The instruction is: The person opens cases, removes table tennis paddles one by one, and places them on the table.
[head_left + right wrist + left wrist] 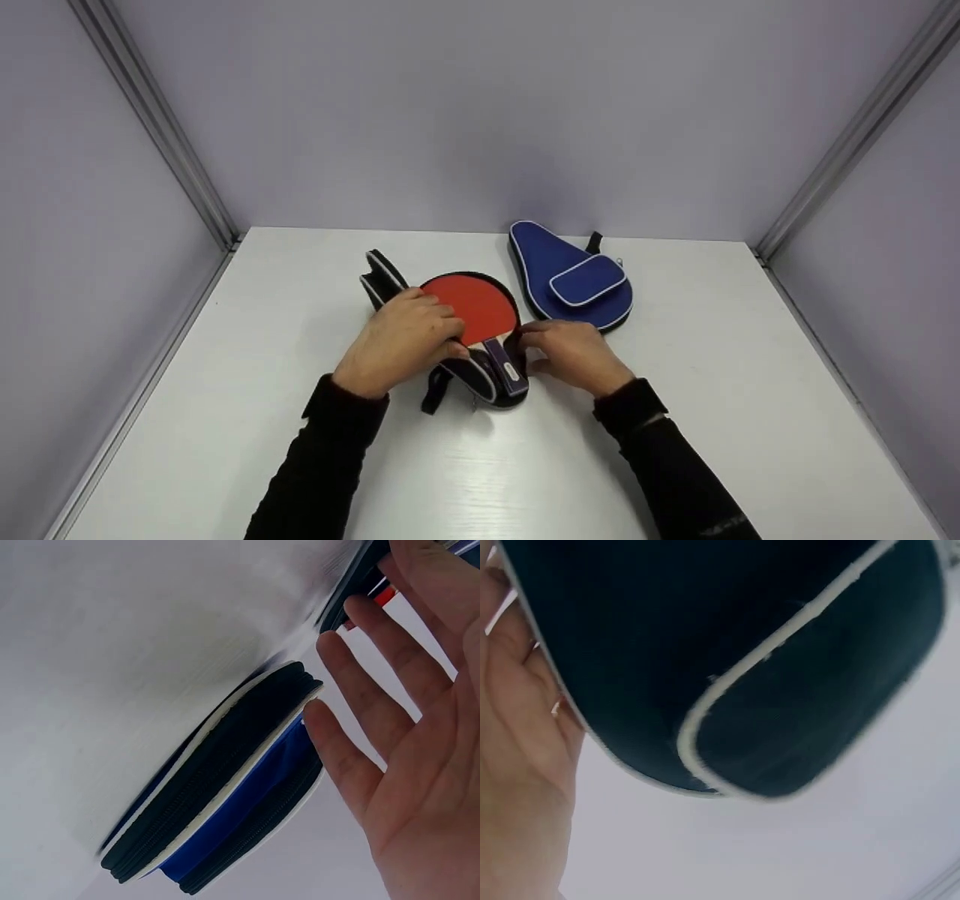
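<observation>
A table tennis paddle (476, 307) with a red face and a dark handle (507, 367) lies in an unzipped black paddle case (480, 384) with white piping. My left hand (409, 334) grips the case's raised cover, which leans to the left. The left wrist view shows that cover (607, 652) close up, with a piped pocket (817, 690) on its outside and the fingers partly hidden at its edge. On the right, my right hand (574, 356) touches the case's rim beside the handle, its fingers spread and lightly bent in the right wrist view.
A blue paddle case (544, 262) with white piping and a small front pocket (589, 280) lies behind my right hand. A black strap (436, 390) hangs from the near case. The white table (247, 420) meets pale walls (480, 112) at the back and sides.
</observation>
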### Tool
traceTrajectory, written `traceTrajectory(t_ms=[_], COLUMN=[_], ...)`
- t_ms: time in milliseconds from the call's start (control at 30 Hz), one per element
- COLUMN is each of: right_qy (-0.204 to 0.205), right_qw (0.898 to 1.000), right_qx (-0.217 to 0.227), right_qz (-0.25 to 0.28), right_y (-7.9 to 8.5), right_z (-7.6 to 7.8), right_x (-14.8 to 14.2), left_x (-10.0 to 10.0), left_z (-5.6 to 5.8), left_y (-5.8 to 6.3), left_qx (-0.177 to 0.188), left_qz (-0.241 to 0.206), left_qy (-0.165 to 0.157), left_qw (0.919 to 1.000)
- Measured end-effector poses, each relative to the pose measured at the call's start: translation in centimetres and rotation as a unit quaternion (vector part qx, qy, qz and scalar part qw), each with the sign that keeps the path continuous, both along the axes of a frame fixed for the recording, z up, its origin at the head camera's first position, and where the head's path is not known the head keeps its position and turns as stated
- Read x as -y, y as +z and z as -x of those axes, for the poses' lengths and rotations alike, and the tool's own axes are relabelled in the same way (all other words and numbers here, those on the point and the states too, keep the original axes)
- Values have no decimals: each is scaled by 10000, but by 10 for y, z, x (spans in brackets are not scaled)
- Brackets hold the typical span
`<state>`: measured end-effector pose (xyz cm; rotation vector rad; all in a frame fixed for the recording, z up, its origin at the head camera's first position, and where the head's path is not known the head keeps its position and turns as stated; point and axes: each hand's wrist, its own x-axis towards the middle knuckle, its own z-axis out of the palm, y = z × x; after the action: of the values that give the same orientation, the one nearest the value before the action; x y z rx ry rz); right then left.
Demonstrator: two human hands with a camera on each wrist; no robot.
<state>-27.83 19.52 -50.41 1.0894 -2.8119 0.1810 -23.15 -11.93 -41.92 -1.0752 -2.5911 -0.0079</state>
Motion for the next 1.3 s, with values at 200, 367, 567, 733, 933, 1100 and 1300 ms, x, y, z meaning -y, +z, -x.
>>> traceTrajectory(t_ms=[200, 367, 567, 733, 933, 1100, 1300], right_qy=[-72, 42, 100, 197, 199, 152, 148], right_qw=[9999, 9997, 9982, 9976, 9975, 9971, 9970], right_qx=[-109, 159, 502, 577, 602, 662, 662], right_qz=[84, 197, 298, 321, 325, 346, 383], right_y=[-3, -5, -5, -6, -5, -4, -5], right_z=[2, 3, 5, 7, 7, 8, 7], right_x=[-3, -4, -4, -5, -4, -4, -3], left_x=[17, 30, 43, 55, 61, 58, 52], left_z=[8, 13, 20, 26, 32, 31, 26], left_y=[-6, -13, -21, -32, -45, -49, -44], left_qx=[419, 1014, 1731, 2637, 3106, 3080, 3178], left_qz=[-205, -405, -305, -457, -539, -422, -450], left_qy=[401, 586, 927, 1330, 1510, 1532, 1625], left_qw=[9981, 9923, 9801, 9543, 9369, 9380, 9331])
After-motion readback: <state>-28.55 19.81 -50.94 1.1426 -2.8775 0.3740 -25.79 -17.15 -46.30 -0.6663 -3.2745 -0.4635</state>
